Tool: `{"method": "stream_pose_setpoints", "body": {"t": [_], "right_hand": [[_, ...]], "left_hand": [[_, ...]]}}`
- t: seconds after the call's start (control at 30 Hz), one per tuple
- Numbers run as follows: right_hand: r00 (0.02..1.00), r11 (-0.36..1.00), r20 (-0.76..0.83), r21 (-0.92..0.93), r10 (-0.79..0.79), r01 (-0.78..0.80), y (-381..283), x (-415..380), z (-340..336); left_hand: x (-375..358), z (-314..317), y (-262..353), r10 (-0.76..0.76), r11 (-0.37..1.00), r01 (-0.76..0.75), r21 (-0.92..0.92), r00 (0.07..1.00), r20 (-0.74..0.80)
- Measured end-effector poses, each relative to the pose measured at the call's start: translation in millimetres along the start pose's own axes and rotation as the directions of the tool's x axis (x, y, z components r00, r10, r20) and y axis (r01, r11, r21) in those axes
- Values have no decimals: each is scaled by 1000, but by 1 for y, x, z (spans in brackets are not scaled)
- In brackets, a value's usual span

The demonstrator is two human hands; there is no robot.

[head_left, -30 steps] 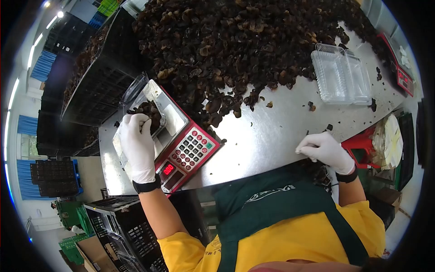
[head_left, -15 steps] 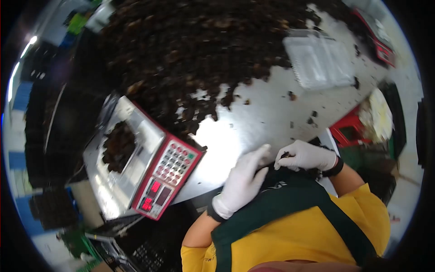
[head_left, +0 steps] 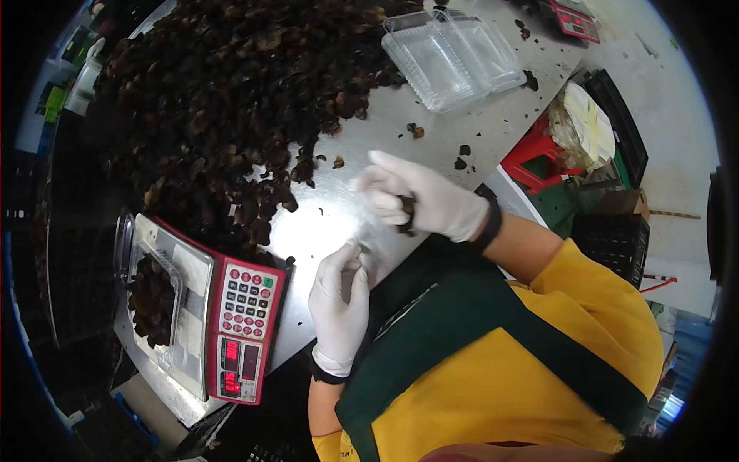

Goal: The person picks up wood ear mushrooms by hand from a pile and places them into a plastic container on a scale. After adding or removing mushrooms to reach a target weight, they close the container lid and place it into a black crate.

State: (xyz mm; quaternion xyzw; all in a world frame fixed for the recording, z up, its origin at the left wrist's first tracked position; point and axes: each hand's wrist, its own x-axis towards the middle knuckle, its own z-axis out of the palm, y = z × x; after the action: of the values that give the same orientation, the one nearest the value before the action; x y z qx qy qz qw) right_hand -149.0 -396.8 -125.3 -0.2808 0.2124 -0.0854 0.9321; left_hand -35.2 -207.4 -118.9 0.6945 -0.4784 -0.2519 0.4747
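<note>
My right hand point(head_left: 419, 199), in a white glove, is above the steel table near its front edge, fingers curled round a dark piece of wood ear mushroom point(head_left: 406, 214) that shows at the palm. Lower and to the left, my left hand point(head_left: 339, 289), also gloved, is by the table edge with its fingers loosely bent and a gap at the thumb; nothing shows in it. Left of it stands a red-framed digital scale point(head_left: 248, 304) with lit red digits. On its plate sits a clear plastic box point(head_left: 175, 296) filled with dark wood ear mushrooms point(head_left: 150, 300).
A large heap of wood ear mushrooms point(head_left: 231, 92) covers the table's far left. Empty clear clamshell boxes point(head_left: 454, 61) lie at the back, with a second scale point(head_left: 576, 23) beyond. A red stool point(head_left: 531, 158) with a bag on it stands right of the table point(head_left: 346, 165).
The view has shifted. My right hand has risen from my apron to over the table, carrying the dark piece. My left hand has drawn away from it, toward the scale.
</note>
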Motion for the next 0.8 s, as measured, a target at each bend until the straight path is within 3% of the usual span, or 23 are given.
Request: {"method": "stream_pose_setpoints", "body": {"t": [0.03,0.1,0.17,0.23,0.27,0.4,0.47,0.5,0.6,0.63,0.67,0.7,0.77,0.8], "right_hand": [[998,980,60,196,4,-15,11,18,9],[986,930,144,346,80,-126,31,45,17],[984,922,117,349,136,-169,47,59,22],[991,926,100,359,91,-121,61,66,27],[989,928,-96,367,114,-71,62,64,40],[993,927,-63,369,103,-73,60,60,39],[991,994,-98,32,-97,100,61,57,52],[966,944,42,-206,-256,259,75,53,44],[992,978,118,-197,-46,69,86,49,59],[998,951,58,-309,-8,25,86,53,60],[1000,908,-4,-418,25,-24,87,58,63],[996,943,40,-329,75,-58,80,60,75],[988,958,137,-286,67,-25,75,79,88],[962,958,220,-266,165,-103,60,85,99]], "left_hand": [[0,2,1,-4,1000,4,13,1000,-11],[-2,4,-2,-145,975,120,-186,981,-129],[-2,5,-4,-199,952,146,-268,962,-185],[-4,4,-12,-186,978,154,-144,951,-247],[-3,3,-13,-191,977,158,-147,950,-249],[-1,4,-19,-186,980,159,-117,943,-276],[2,6,-25,-148,987,114,-115,922,-358],[1,5,-27,-122,992,98,-79,907,-402],[-12,-17,-31,-158,976,201,87,920,-359],[-17,-21,-33,-202,966,244,83,916,-347],[-22,-26,-35,-162,972,213,100,913,-374],[-29,-34,-29,-106,980,163,113,912,-396],[-47,-52,-17,-163,984,131,-118,932,-324],[-58,-62,-9,-169,982,132,-137,935,-311]]}}
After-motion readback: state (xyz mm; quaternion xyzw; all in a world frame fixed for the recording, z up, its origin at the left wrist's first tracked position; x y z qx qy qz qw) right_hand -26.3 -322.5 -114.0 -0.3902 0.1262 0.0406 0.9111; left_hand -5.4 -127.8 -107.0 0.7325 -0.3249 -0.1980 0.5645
